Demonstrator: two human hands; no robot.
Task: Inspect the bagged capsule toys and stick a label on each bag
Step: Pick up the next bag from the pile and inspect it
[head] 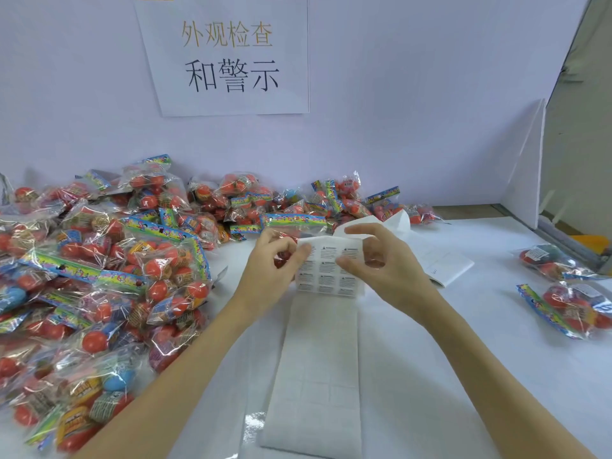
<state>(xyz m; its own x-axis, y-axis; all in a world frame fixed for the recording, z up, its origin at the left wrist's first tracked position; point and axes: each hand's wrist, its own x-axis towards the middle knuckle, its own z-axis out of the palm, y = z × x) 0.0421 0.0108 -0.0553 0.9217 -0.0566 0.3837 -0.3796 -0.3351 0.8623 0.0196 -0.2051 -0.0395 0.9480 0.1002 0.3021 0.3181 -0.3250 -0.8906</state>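
Note:
A long white label sheet (326, 273) runs from the table's front edge up to my hands; its upper part carries rows of small printed warning labels, its lower part is bare backing. My left hand (271, 270) pinches the sheet's left edge, with a clear bag of red capsules (288, 231) showing behind its fingers. My right hand (381, 256) pinches at a label on the sheet's right side. A big heap of bagged capsule toys (109, 270) covers the table's left half.
Two bagged toys (563, 293) lie apart at the right edge. A second folded label sheet (443, 260) rests behind my right hand. A white wall with a paper sign (228, 54) stands at the back, a white divider board (526, 173) at the right.

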